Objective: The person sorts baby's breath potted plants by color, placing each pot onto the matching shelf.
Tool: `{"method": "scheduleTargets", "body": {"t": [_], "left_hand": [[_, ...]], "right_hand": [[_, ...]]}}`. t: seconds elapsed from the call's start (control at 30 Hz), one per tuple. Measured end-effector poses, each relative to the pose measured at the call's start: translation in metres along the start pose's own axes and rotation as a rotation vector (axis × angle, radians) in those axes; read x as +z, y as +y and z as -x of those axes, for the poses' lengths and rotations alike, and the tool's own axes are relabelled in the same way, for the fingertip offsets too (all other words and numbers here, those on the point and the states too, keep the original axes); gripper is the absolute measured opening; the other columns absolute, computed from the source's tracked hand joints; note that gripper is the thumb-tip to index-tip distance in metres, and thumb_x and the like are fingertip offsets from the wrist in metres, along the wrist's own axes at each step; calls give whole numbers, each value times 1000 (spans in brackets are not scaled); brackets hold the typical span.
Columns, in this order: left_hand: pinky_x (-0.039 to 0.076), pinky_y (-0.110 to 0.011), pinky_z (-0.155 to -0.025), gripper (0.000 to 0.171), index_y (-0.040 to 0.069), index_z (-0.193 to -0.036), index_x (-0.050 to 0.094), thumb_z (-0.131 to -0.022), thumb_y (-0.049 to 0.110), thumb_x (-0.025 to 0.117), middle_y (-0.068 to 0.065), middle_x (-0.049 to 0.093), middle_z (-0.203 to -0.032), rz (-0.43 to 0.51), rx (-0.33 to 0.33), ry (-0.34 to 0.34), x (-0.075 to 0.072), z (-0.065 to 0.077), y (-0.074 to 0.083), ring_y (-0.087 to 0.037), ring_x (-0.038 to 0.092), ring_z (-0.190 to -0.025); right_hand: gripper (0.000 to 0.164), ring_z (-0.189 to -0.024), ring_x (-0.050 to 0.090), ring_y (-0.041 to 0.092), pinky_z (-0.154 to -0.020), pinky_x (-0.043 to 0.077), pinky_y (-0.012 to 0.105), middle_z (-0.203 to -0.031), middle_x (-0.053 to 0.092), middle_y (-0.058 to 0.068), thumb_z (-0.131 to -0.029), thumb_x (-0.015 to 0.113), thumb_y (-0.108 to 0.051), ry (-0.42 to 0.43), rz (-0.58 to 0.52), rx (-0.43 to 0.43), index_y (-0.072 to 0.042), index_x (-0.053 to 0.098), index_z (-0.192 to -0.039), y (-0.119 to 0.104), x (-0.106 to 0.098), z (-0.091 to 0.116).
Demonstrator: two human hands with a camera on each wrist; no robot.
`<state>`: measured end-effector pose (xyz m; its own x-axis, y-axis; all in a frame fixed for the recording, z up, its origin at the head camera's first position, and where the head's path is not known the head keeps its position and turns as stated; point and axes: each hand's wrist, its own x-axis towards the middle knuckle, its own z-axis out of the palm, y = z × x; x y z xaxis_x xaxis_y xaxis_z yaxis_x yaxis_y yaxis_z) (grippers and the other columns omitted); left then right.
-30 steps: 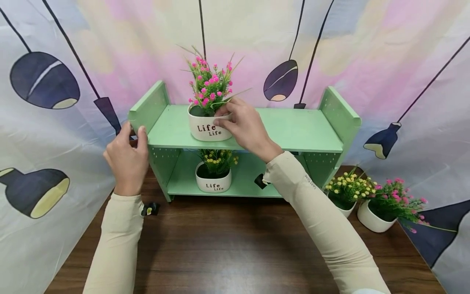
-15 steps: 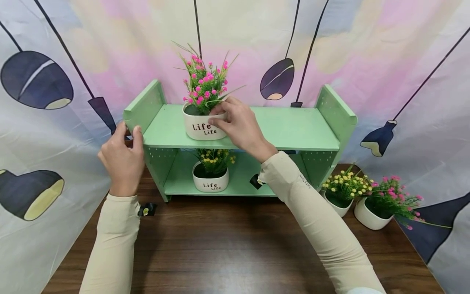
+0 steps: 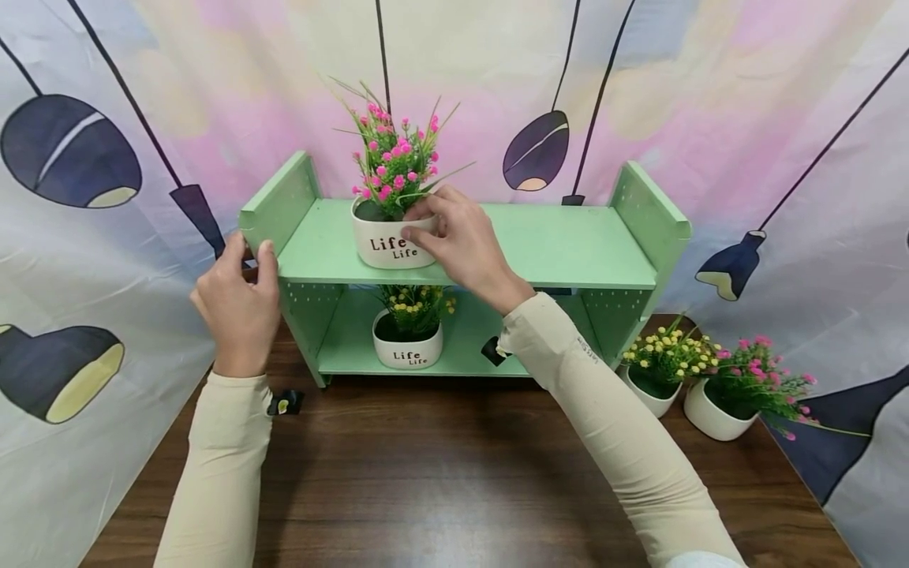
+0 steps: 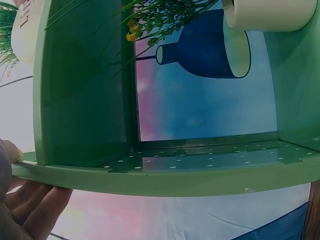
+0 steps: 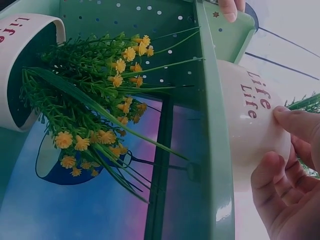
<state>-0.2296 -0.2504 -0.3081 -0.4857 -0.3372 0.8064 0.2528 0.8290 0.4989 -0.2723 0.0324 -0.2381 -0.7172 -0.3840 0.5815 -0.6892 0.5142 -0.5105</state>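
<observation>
A white pot (image 3: 387,248) marked "Life", with pink flowers and long green blades, stands on the top board of a green two-tier shelf (image 3: 561,244). My right hand (image 3: 469,248) pinches the right side of its rim, thumb on the outer wall and fingertips inside, partly hidden by the leaves. At the shelf's left end, my left hand (image 3: 241,308) grips the edge of the side panel. In the left wrist view the panel (image 4: 150,182) lies between the thumb and fingers (image 4: 47,210). A matching pot (image 3: 407,353) with yellow flowers sits on the lower board, below the pink one.
Right of the shelf, a yellow-flowered pot (image 3: 649,394) and a pink-flowered pot (image 3: 717,414) stand on the dark wooden table (image 3: 426,473). A patterned cloth (image 3: 454,47) hangs close behind the shelf and along both sides. Raised end panels (image 3: 656,205) bound the top board.
The head view has shifted slightly, so everything appears a little further left. Both hands keep their holds, and the pots show no clear movement against the shelf.
</observation>
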Motion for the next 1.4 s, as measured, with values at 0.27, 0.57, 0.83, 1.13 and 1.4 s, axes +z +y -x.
{"method": "scheduleTargets", "body": {"t": [0.27,0.57,0.83,1.13,1.4], "left_hand": [[35,-54,-67,36,1,-107,70,-109,35,58,-20,79,-93,-6,3,-4,1,0,0,-44,72,-77],[33,-50,-65,35,2,-109,71,-108,34,59,-20,79,-94,-6,2,-8,1,1,0,-45,72,-75],[36,-56,-68,35,1,-108,71,-108,34,59,-21,79,-94,-11,3,3,-2,1,0,-45,73,-78],[32,-49,-62,35,3,-111,73,-108,35,60,-21,78,-91,-13,13,15,1,0,-2,-44,68,-71],[30,-51,-62,32,3,-107,71,-107,34,61,-21,76,-88,-21,9,16,1,0,-3,-46,64,-69]], "right_hand": [[22,-80,54,17,-74,43,29,-113,65,5,-98,77,-18,34,-72,-10,-7,77,-117,0,-1,7],[33,-80,62,19,-79,49,37,-123,65,12,-96,79,-14,130,-127,-47,-4,71,-127,7,-20,40],[34,-85,63,14,-60,50,29,-113,68,10,-94,81,-12,114,-102,-62,-8,72,-126,14,-52,84],[34,-88,62,10,-63,49,23,-108,69,6,-95,80,-8,139,2,14,-8,72,-128,37,-90,138],[36,-87,62,6,-63,49,16,-103,68,-2,-94,76,1,266,-2,124,-10,72,-129,55,-109,184]]}}
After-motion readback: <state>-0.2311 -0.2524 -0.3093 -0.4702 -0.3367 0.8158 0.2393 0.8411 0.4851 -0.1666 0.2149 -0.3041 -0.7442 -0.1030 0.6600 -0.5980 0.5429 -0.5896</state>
